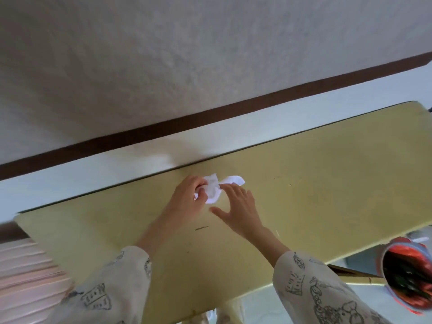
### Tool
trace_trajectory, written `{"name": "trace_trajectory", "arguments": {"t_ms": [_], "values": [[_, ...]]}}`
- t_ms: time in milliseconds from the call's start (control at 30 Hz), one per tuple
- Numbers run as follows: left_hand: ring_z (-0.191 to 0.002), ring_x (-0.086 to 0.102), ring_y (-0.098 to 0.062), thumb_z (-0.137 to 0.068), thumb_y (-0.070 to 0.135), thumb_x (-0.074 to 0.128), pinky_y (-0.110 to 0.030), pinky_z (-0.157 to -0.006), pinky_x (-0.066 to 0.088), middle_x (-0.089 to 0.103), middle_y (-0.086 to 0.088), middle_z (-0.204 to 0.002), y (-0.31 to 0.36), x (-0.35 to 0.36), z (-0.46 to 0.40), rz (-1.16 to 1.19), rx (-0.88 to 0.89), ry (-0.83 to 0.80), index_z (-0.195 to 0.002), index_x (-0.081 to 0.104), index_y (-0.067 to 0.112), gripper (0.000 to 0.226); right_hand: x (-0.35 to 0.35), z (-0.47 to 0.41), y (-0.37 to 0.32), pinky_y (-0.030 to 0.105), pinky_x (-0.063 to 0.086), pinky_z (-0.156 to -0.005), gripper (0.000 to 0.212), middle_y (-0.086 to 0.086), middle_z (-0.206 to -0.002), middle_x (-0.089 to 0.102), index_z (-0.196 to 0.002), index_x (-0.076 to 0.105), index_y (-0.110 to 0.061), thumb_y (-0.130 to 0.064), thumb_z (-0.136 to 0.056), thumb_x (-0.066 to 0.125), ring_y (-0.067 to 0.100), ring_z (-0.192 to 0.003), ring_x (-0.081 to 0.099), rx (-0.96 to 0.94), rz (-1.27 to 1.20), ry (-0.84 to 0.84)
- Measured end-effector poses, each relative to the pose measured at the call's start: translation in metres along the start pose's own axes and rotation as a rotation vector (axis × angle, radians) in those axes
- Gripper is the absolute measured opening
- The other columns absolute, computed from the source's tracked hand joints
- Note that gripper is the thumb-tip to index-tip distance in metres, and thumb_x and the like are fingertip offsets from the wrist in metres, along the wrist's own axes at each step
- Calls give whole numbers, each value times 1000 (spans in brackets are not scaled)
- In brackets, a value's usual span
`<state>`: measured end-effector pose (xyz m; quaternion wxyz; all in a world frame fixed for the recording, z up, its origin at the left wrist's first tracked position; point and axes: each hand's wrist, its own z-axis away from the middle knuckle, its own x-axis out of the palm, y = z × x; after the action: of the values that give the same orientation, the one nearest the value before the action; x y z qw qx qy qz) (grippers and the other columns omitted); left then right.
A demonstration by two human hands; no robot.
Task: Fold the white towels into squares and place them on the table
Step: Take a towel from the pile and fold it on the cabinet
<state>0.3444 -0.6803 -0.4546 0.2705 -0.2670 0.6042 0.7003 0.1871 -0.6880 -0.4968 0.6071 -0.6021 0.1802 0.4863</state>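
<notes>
Towel [214, 191] crumpled; my left hand [190, 197] pinches its near end, right hand [238, 206] flat, fingers spread beside it. Risk: uneven fold if bunching persists.

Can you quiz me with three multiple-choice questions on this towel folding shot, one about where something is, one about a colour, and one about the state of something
1. Where does the white towel lie?
A. on the table near its far edge
B. on the floor
C. inside the red container

2. What colour is the table top?
A. blue
B. yellowish
C. black

3. What state is the towel in?
A. folded into a neat square
B. hanging from a hook
C. crumpled and unfolded

Answers:
1. A, since the towel sits on the tabletop close to the edge by the wall.
2. B, since the bare surface around the hands is pale yellow.
3. C, since the cloth is bunched, with the left hand gripping one end in curled fingers and the right hand spread flat with its fingertips at the cloth.
</notes>
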Motion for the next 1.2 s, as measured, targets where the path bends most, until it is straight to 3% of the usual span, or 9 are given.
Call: {"name": "trace_trajectory", "arguments": {"t_ms": [67,133,300,467,667,800,1033,1133,1200], "values": [[-71,48,-6,-89,6,48,-1,-62,35,55,5,-88,19,-28,-1,59,6,-16,-100,59,9,16,-14,-3,-17,41,39,-92,61,2,-109,64,-108,62,-14,-59,-76,36,26,-103,57,-14,-28,174],[-71,50,-1,-91,6,46,-3,-61,36,55,12,-81,30,-50,3,103,27,-37,-96,55,18,16,-31,-4,-29,37,38,-85,59,3,-102,64,-102,63,-12,-54,-78,30,26,-97,57,-11,-17,200],[-77,51,-6,-97,13,34,-15,-62,39,54,5,-89,35,-88,19,178,-19,-26,-102,46,26,18,-64,2,-40,29,38,-80,25,3,-102,65,-101,62,-9,-31,-90,57,20,-97,54,-24,-146,19],[-88,48,-14,-101,21,26,-19,-71,38,51,1,-99,39,-116,33,171,-44,-67,-107,42,24,17,-86,15,-50,14,37,-66,7,-6,-89,59,-86,57,-20,-25,-90,59,12,-84,52,11,-222,-138],[-82,44,-10,-101,26,31,-20,-64,34,46,6,-92,34,-145,39,46,-50,-129,-111,43,15,19,-105,8,-62,33,40,-90,12,2,-98,62,-103,54,-14,-18,-92,50,25,-100,57,5,38,-88],[-91,48,-16,-99,19,38,-22,-70,31,55,-2,-99,29,-162,33,-12,-89,37,-108,55,9,22,-121,-8,-77,34,40,-95,29,4,-109,60,-115,62,-14,-15,-94,41,23,-107,54,-59,224,-24],[-69,48,-17,-92,23,55,-12,-55,34,57,-10,-74,32,-196,25,4,-62,285,-93,64,2,22,-152,-30,-101,35,33,-81,25,7,-98,56,-99,55,-5,-16,-98,32,26,-96,51,-136,257,335],[-64,50,-11,-89,19,59,-5,-55,37,61,-9,-79,33,-199,32,108,-35,354,-90,65,5,15,-157,-26,-102,31,32,-67,36,5,-68,58,-81,56,-6,-20,-95,26,26,-63,56,-318,380,579],[-65,49,-5,-88,21,61,-7,-57,36,59,-1,-75,29,-192,42,115,-41,364,-87,64,11,11,-157,-15,-100,23,27,-55,38,0,-49,47,-69,56,-7,-20,-88,26,22,-40,46,-395,477,646]]}}
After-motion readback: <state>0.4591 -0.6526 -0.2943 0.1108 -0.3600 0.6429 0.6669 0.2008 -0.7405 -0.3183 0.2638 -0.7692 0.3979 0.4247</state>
